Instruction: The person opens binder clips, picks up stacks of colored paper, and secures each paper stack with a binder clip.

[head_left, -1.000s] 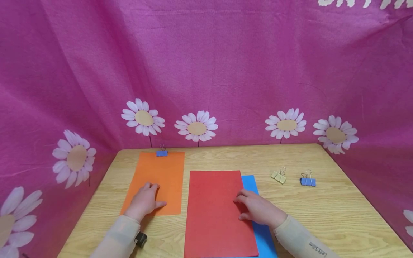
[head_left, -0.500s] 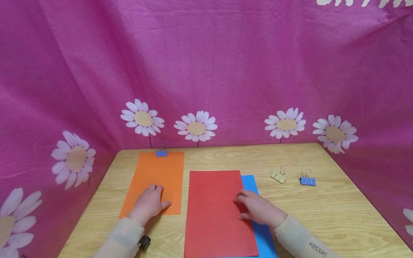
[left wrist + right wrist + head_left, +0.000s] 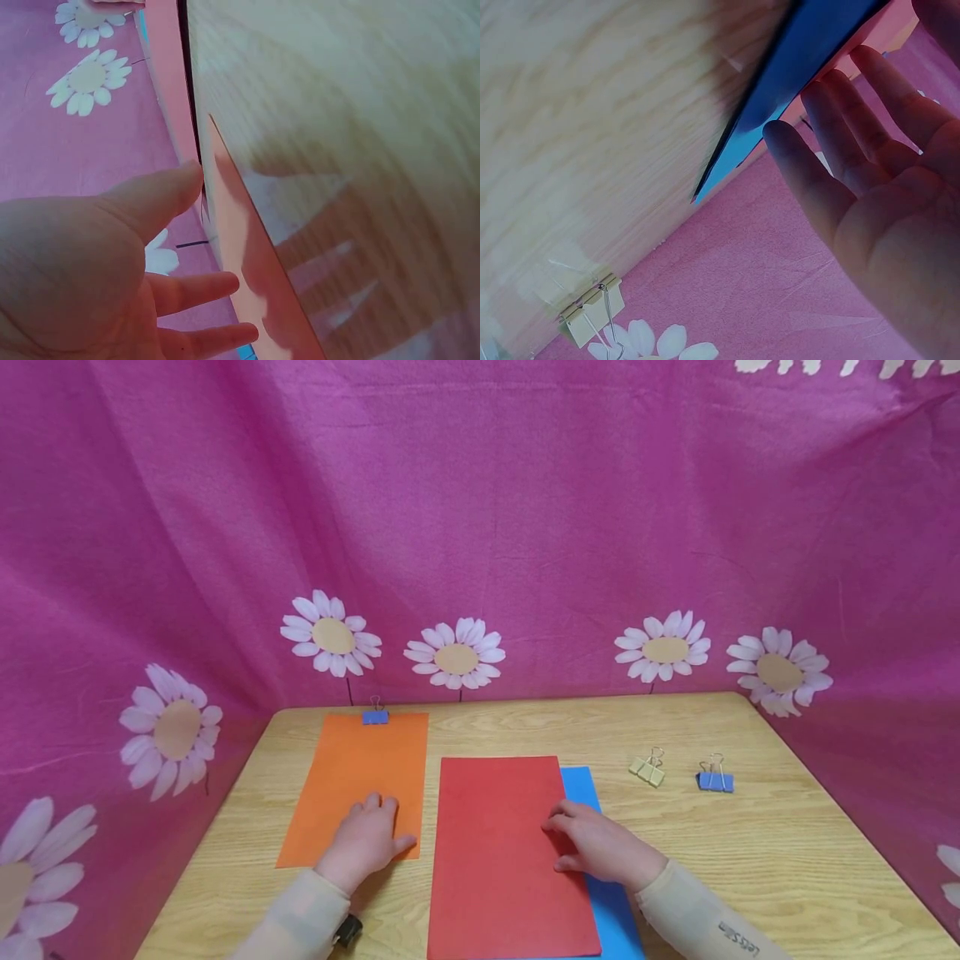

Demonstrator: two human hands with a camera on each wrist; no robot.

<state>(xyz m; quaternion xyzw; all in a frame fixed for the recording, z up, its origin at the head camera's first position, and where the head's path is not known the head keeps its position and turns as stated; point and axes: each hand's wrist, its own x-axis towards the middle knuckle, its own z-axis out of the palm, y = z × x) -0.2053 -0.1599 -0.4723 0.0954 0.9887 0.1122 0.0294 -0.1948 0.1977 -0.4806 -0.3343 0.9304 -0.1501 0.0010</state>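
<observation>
In the head view my left hand (image 3: 364, 845) is over the lower right part of an orange sheet (image 3: 367, 760), fingers spread and thumb near the sheet's right edge. A blue binder clip (image 3: 375, 717) grips that sheet's far edge. The left wrist view shows the fingertips close over the orange sheet (image 3: 259, 266). My right hand (image 3: 600, 847) rests at the right edge of a red sheet (image 3: 498, 860), with loosely bent fingers. Beneath the red lies a blue sheet (image 3: 617, 914), which shows along the right side; the rest is hidden.
On the right of the wooden table (image 3: 787, 868) lie a pale yellow binder clip (image 3: 647, 771) and a second blue binder clip (image 3: 716, 782). A pink curtain (image 3: 555, 527) with daisies rises behind the table and along both sides.
My left hand has slid to the right across the lower part of the orange sheet, toward its right edge. The right hand, the red and blue sheets and the clips have stayed put.
</observation>
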